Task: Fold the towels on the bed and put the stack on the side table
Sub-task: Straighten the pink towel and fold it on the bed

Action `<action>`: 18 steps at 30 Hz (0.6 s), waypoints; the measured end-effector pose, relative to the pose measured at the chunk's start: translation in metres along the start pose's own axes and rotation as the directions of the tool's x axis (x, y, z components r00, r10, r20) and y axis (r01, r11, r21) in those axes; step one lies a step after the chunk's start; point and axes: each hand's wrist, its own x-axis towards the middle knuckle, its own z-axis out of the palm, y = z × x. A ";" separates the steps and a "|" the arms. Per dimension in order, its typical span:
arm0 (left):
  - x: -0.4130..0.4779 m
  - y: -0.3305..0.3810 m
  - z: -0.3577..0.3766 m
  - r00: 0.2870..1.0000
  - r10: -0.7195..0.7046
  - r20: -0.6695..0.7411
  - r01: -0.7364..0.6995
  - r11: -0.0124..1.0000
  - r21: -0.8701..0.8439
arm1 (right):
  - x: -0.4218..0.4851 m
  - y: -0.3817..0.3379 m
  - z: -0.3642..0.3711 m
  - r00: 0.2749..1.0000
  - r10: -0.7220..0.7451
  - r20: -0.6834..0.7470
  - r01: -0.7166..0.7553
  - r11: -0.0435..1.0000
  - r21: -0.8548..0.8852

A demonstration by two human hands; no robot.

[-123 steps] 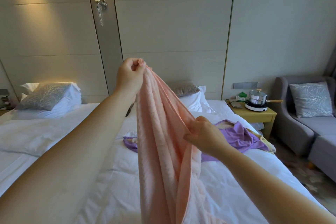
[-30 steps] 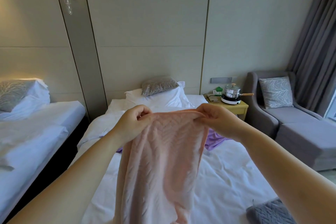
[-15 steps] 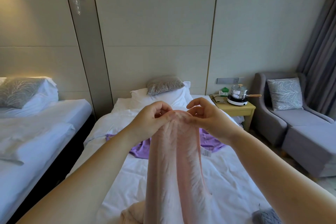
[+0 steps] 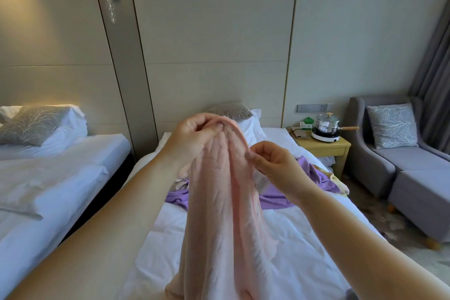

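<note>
A pink towel (image 4: 219, 214) hangs folded lengthwise above the white bed (image 4: 304, 238). My left hand (image 4: 192, 139) grips its gathered top corners at the highest point. My right hand (image 4: 275, 168) sits lower on the towel's right edge and pinches it near a white care label (image 4: 260, 181). A purple towel (image 4: 314, 185) lies crumpled on the bed behind the pink one, with a pale yellow cloth (image 4: 337, 179) at its right. The yellow side table (image 4: 323, 147) stands right of the bed's head.
A steel pot on a white hot plate (image 4: 327, 128) and small items occupy the side table. A grey armchair (image 4: 399, 153) with a cushion stands to the right. A second white bed (image 4: 48, 178) lies on the left, across a dark gap.
My hands brought the towel's two top corners together into my left hand. My right hand dropped down along the towel's right edge, and the towel now hangs narrower.
</note>
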 end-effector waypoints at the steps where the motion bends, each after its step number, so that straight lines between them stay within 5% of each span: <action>1: 0.001 0.002 -0.005 1.000 -0.015 0.002 0.015 1.000 0.012 | 0.002 0.000 0.000 0.999 -0.019 -0.029 0.017 0.999 -0.051; 6: -0.002 -0.003 -0.020 0.995 -0.071 0.066 0.053 0.968 0.246 | 0.014 -0.011 0.001 0.999 -0.050 -0.001 0.049 0.991 -0.123; 14: 0.003 0.014 -0.014 0.993 -0.054 -0.107 0.067 0.990 0.122 | -0.001 0.005 0.013 0.960 0.005 0.281 0.014 0.998 -0.064; 18: 0.007 0.024 -0.020 0.975 -0.056 -0.214 0.075 0.994 0.083 | -0.011 0.018 0.016 0.979 0.065 0.194 -0.035 0.988 -0.152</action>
